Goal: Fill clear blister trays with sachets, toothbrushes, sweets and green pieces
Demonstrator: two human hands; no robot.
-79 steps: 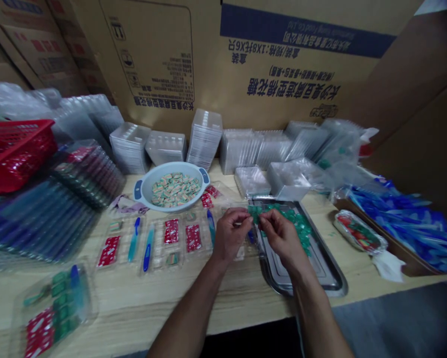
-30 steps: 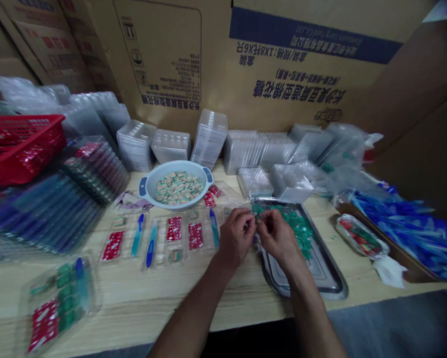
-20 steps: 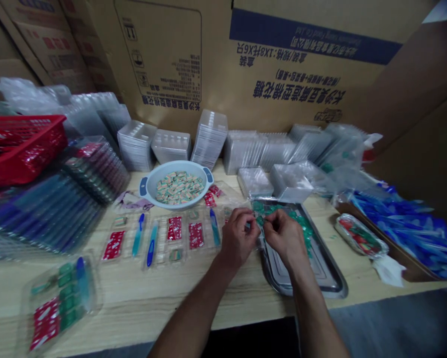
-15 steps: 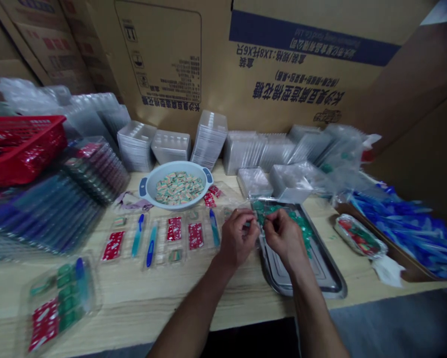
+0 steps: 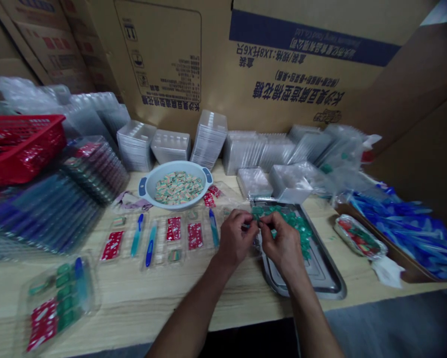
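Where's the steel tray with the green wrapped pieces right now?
In the head view, the steel tray sits right of centre on the wooden table, under the right hand, with a red-and-green pack just to its right.

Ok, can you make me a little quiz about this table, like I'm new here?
1. What is heaped on the metal tray beside the right hand? A) green wrapped pieces B) loose coins C) pencils

2. True or false: in this view, the round bowl with blue handles sits to the left of the metal tray.

3. Which hand is closer to the clear plastic tray holding red packets?

Key: 1. A; 2. True; 3. The left hand.
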